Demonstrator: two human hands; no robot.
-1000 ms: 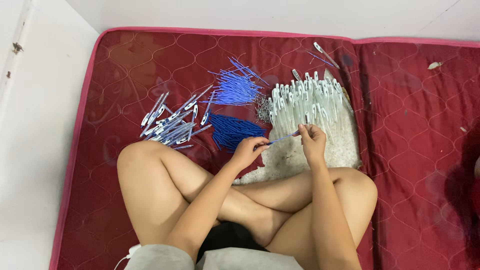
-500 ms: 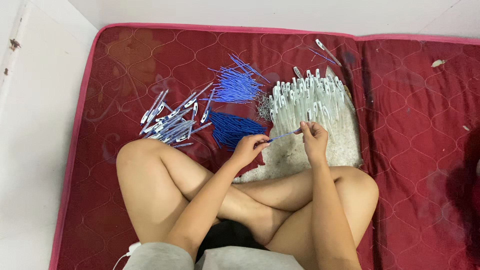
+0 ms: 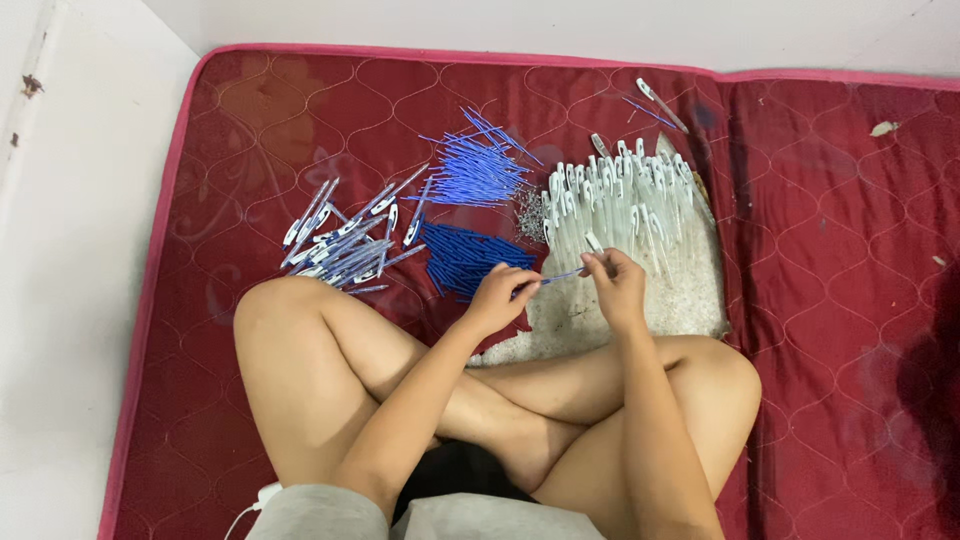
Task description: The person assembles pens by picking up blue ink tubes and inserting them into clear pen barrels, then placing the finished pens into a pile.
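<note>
Two hands meet over the red quilted mat (image 3: pixel 820 300), and between them we pinch one thin blue refill (image 3: pixel 562 274). Far out to the left of that pinch lies a loose heap of finished pens (image 3: pixel 345 240), white-and-blue barrels fanned across the mat, well apart from our fingers. Nearer, just left of the grip and a little beyond it, we see a dark blue pile of refills (image 3: pixel 465 262), with a lighter blue bundle of refills (image 3: pixel 475 172) further out behind it.

Our left hand (image 3: pixel 497 297) is closed, fingertips together on the near end of the thin blue refill, which runs almost level from it to the other hand. Just past the middle of the refill, on the far side, sits a small grey heap of springs (image 3: pixel 527 212); they are too small to tell one from another.

Our right hand (image 3: pixel 615 285) has its fingers drawn together around the refill's other end and around a white pen barrel (image 3: pixel 592 242) that sticks up from them; we cannot tell how far the refill sits inside. Beyond and to the right of the grip spreads a pile of white barrels (image 3: pixel 625 200) on a pale cloth (image 3: pixel 680 290). Below the grip our crossed bare legs (image 3: pixel 420 390) rest on the mat.
</note>
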